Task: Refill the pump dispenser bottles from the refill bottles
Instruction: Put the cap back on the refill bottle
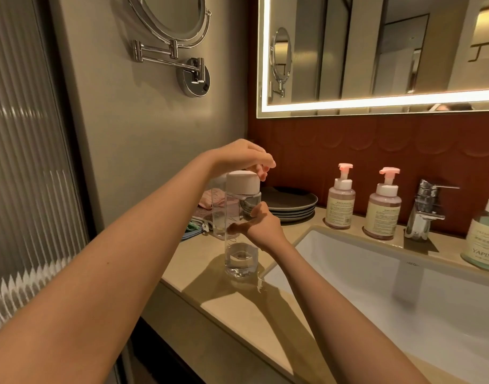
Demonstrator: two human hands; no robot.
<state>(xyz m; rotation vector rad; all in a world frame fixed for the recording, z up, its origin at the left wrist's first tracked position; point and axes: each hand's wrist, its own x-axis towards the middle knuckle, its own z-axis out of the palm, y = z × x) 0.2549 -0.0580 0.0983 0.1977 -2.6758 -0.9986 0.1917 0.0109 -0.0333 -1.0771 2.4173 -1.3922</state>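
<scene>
A tall clear refill bottle (241, 256) with a pale pink cap (242, 182) stands on the beige counter (237, 300), a little clear liquid in its bottom. My left hand (243, 156) hovers over the cap, fingertips curled down at its far edge. My right hand (261, 225) grips the bottle's body from the right side. A second clear bottle (218, 214) stands just behind it. Two pump dispenser bottles with pink pumps (340, 200) (383, 209) stand by the back wall. A larger green dispenser (484, 239) sits at the right edge.
A white sink basin (376, 295) fills the right side, with a chrome tap (423, 209) behind it. Dark grey plates (290, 203) are stacked behind the bottles, next to folded cloths (199, 228). A small water puddle lies by the bottle's base. A swing-arm mirror (176, 29) juts from the wall.
</scene>
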